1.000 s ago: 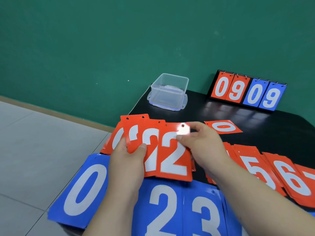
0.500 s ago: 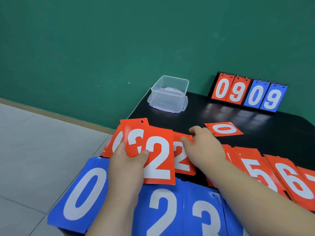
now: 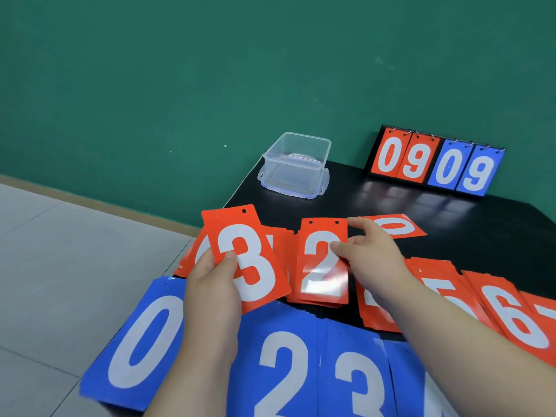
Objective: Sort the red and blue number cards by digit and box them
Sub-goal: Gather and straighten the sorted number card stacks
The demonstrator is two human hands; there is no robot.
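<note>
Head view: I see the left hand [image 3: 210, 293] gripping a red 3 card [image 3: 249, 260], thumb on its face, over the near-left of the table [image 3: 451, 224]. Right hand [image 3: 373, 260] pinches the right edge of the red 2 card [image 3: 322, 266] atop a red pile mid-table. Blue cards [image 3: 282, 371] line the near edge; the clear box [image 3: 296, 164] sits far, well apart.
</note>
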